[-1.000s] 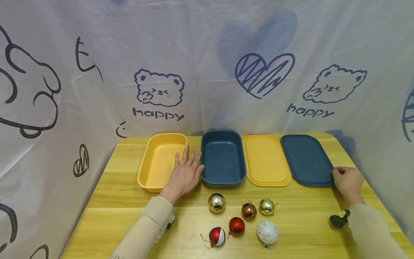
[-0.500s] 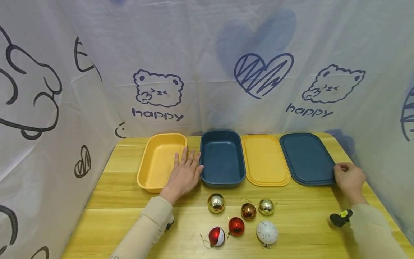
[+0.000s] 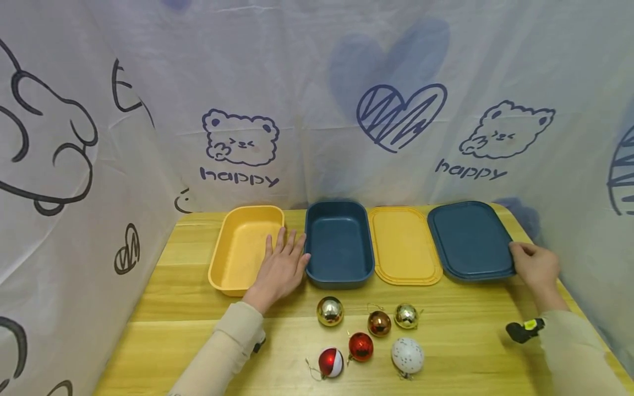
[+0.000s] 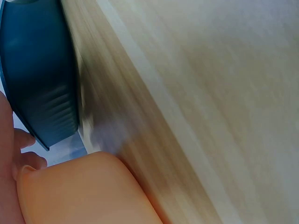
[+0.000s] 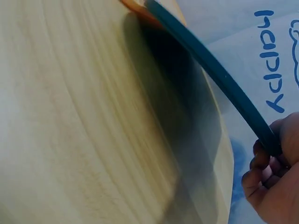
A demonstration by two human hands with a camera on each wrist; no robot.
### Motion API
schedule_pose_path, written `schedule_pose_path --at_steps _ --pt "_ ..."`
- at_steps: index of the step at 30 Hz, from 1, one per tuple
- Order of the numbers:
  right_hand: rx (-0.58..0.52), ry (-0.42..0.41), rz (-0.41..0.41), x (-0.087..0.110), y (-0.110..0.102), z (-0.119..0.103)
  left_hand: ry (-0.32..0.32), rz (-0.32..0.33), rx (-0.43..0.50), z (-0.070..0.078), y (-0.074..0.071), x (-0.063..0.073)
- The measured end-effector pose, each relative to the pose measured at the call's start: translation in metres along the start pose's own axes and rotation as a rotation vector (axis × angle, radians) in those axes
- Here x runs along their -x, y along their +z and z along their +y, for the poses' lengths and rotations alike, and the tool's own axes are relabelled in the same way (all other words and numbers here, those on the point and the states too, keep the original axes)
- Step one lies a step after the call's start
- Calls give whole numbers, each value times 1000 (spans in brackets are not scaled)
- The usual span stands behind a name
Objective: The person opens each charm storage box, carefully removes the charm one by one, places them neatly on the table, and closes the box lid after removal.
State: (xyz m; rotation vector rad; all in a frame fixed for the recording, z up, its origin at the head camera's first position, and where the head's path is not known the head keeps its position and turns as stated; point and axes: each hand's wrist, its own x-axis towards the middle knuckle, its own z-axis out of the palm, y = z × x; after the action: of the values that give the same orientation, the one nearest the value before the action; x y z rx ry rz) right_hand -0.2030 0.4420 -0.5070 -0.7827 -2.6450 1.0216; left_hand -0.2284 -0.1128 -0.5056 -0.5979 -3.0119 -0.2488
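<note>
My right hand (image 3: 537,269) pinches the right edge of a dark blue lid (image 3: 473,239). In the right wrist view that lid (image 5: 219,74) is tilted, its gripped side raised off the table with a shadow beneath. My left hand (image 3: 281,267) lies with fingers straight and spread between a yellow box (image 3: 225,258) and a dark blue box (image 3: 340,283). Its fingertips are right at the yellow box's rim, and the thumb is beside the blue box's wall. Both boxes hold nothing. A yellow lid (image 3: 407,247) lies flat between the blue box and the blue lid.
In front of the boxes lie several bauble ornaments: a large gold ball (image 3: 329,311), a brown ball (image 3: 379,323), a small gold ball (image 3: 406,315), a red ball (image 3: 360,347), a red-and-white ball (image 3: 330,362) and a speckled white egg (image 3: 408,355). A printed cloth (image 3: 317,143) hangs behind the table.
My right hand has raised the right side of the blue lid off the table, moving slightly up and away. The left hand has stayed in place between the boxes.
</note>
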Motion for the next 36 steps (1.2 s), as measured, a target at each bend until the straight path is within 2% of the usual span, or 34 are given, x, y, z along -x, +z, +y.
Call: schedule_pose_path --at_steps 5,11,17,28,31,36 --pt "-41 9 51 0 -1 -5 0 8 4 1 -1 -1" --pt "-58 -18 116 1 -6 -14 3 10 -3 1 0 -1" --pt "-123 -25 132 4 -15 -29 2 6 -7 0 0 -2" --pt "-228 -27 129 24 -23 -74 0 2 4 0 3 -2" --pt "-249 -62 161 31 -22 -84 2 11 7 0 3 -1" --pt "-282 -171 190 46 -19 -103 3 27 13 2 2 0"
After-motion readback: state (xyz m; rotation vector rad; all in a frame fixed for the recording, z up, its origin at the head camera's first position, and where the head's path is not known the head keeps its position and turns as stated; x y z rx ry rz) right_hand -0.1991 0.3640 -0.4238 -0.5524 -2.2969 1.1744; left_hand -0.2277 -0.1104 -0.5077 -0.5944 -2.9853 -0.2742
